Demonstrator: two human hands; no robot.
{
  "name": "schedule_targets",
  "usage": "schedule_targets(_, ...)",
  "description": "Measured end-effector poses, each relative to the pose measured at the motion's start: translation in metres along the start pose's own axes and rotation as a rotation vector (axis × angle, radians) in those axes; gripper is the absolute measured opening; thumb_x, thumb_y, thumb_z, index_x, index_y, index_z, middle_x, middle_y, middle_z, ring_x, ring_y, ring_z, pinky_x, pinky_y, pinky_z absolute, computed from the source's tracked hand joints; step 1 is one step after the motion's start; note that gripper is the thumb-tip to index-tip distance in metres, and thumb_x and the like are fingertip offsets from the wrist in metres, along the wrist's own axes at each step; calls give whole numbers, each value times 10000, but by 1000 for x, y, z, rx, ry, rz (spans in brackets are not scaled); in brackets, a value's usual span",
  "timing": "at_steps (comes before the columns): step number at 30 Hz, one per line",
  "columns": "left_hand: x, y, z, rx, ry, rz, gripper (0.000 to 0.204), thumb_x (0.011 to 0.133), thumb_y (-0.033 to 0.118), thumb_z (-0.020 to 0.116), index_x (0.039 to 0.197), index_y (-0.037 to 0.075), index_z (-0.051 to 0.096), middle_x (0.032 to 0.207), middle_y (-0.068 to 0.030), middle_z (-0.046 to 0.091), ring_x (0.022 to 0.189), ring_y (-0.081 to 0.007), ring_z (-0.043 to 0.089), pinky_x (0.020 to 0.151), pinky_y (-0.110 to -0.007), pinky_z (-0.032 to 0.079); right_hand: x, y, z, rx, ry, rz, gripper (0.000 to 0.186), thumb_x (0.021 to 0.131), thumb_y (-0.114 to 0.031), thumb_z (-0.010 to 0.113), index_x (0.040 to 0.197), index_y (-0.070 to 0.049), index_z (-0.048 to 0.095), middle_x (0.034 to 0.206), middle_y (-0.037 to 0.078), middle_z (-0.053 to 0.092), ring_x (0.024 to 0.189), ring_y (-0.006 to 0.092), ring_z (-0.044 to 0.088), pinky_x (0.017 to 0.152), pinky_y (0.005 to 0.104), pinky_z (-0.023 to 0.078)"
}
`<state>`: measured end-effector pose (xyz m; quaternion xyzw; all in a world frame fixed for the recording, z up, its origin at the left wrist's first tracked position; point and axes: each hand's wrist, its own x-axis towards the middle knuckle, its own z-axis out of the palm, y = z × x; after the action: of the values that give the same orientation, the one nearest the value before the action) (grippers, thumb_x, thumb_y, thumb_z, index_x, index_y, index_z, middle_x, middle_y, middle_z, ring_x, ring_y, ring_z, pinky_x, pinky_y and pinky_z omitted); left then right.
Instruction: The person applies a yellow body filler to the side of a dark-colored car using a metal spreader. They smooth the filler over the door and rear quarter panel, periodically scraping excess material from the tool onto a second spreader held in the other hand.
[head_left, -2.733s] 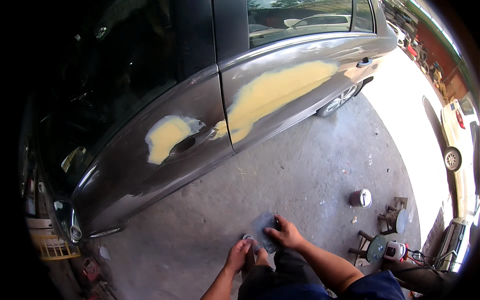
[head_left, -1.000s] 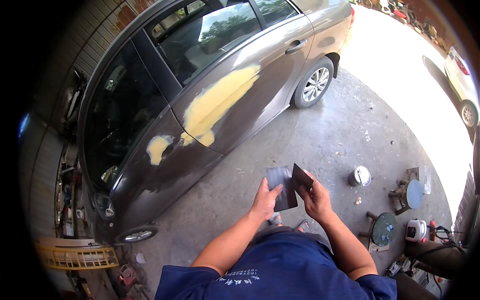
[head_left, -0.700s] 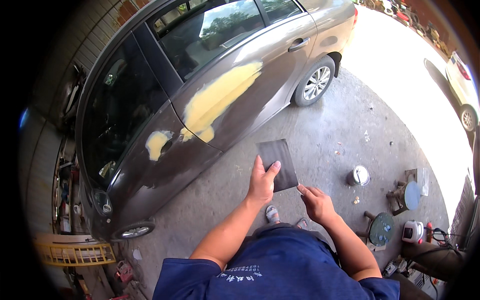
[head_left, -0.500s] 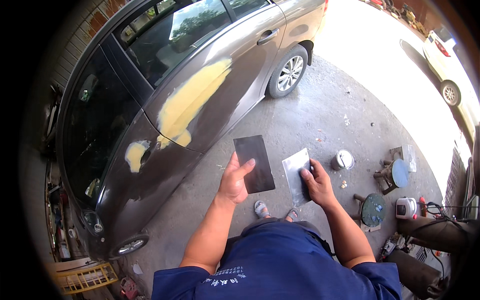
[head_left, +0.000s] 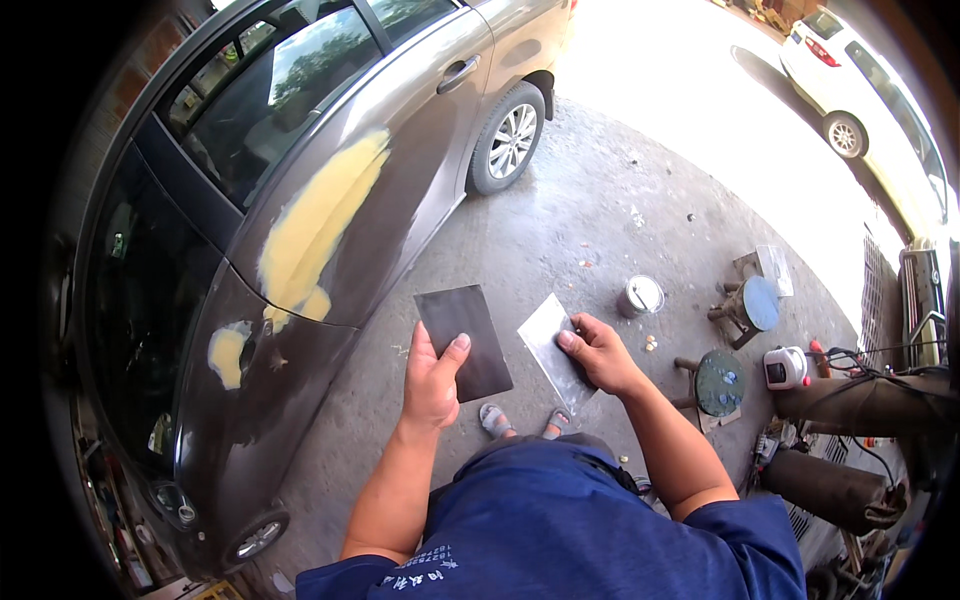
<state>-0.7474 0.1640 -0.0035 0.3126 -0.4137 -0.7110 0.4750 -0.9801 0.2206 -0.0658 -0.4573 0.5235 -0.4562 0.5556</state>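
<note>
My left hand (head_left: 436, 378) grips a dark grey rectangular flat plate (head_left: 466, 340), thumb across its face and fingers behind. In my right hand (head_left: 598, 357) is a thin, shiny silver plate (head_left: 545, 345) with smudges, pinched at its right edge. The two plates are held apart at waist height, side by side. Ahead on the left stands a dark brown car (head_left: 420, 150). Yellow filler (head_left: 320, 225) covers a long patch on its rear door, and a smaller filler patch (head_left: 230, 357) lies near the front door handle. Neither hand touches the car.
On the concrete floor (head_left: 560, 225) stand an open tin (head_left: 640, 297), a blue-topped stool (head_left: 758, 304) and a green-topped stool (head_left: 719, 384). Right of these are a white jug (head_left: 786, 368), dark cylinders (head_left: 825, 490) and cables. A white car (head_left: 850, 85) is parked outside in sunlight.
The view has shifted, so the car and floor things sit further left. The silver plate is tilted more, and my right fingers curl further over its edge. Both plates stay held.
</note>
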Motion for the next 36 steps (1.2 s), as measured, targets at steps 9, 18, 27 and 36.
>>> schedule_targets(9,0,-26,-13,352,-77,8,336,927,25,565,1240,-20,452,1116,-72,607,1000,-132,574,889,-276,469,33,-49,-20,-146,399,-107,361,955,-258,592,1157,34,534,820,73,649,724,94,585,658,272,482)
schedule_targets(18,-2,-18,-11,-124,-29,-71,419,999,120,438,1407,49,375,1277,-81,543,1141,-183,542,984,-352,447,-14,-3,55,-289,56,-332,587,903,-189,640,1435,-115,403,1026,172,678,894,270,676,820,352,496)
schedule_targets(27,-7,-8,-14,-284,-94,-120,436,1020,184,381,1427,36,326,1319,-122,516,1203,-223,514,1024,-362,412,3,-15,69,-185,0,-202,428,924,-144,620,1340,-92,537,1209,116,644,1102,138,575,940,286,442)
schedule_targets(36,-16,-19,-42,201,-177,-108,422,996,94,475,1408,24,419,1316,-55,543,1200,-118,486,1025,-269,376,21,-27,46,-9,134,-292,313,926,-122,621,1223,-21,618,1100,85,677,995,118,607,856,269,476)
